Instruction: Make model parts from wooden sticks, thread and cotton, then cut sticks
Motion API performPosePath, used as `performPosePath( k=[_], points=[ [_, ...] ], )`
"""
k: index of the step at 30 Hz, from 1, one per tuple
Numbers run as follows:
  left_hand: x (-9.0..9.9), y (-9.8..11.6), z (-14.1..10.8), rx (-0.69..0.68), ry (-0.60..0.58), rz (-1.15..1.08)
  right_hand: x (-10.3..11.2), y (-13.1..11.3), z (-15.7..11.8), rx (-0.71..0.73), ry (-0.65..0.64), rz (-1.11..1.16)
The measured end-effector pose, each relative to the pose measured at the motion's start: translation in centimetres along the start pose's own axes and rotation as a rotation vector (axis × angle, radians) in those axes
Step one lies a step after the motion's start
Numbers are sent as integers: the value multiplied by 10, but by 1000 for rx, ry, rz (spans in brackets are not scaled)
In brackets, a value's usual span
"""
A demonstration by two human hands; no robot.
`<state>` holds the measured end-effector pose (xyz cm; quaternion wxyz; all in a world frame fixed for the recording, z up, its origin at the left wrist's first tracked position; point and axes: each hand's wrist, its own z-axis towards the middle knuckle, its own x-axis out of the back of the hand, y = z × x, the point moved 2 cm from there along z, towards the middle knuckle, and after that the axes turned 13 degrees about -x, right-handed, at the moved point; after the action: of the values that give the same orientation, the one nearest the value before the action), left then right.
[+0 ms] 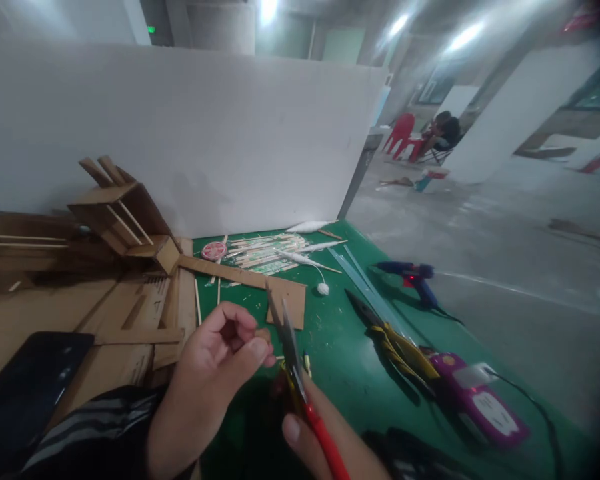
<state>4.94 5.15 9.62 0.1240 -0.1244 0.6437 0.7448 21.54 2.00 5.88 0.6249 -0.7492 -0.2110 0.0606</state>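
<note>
My left hand [215, 373] pinches a small brown piece of cardboard [263, 333] between thumb and fingers. In my right hand [325, 420] is a pair of scissors [293, 353] with red handles, its blades parted and pointing up and away. The blades stand just right of the cardboard piece, apart from it as far as I can see. Behind the blades, a flat cardboard piece with a long strip [290, 300] lies on the green table [335, 333]. Part of my right hand's fingers is hidden behind the scissors.
Thin sticks [260, 252], string-wound spindles [300, 258] and a tape roll [213, 251] lie at the back. Pliers [400, 353], a glue gun [410, 273] and a purple device [480, 400] are right. A cardboard structure [125, 213] and black tablet [35, 380] are left. A person [443, 133] sits far off.
</note>
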Motion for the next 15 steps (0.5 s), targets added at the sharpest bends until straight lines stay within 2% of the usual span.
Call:
performPosePath(
  k=[6,9,12,15],
  points=[
    [0,-4,0,-8,-28,-2,-5,-2,-3,55,16,-127],
    [2,-3,0,-8,-30,56,-3,0,-4,3,68,-157],
    [3,-2,-1,-18,-26,103,-3,2,-6,-42,32,-185],
    [1,-1,-1,-30,-14,114,-3,0,-7,-58,59,-198]
  ],
)
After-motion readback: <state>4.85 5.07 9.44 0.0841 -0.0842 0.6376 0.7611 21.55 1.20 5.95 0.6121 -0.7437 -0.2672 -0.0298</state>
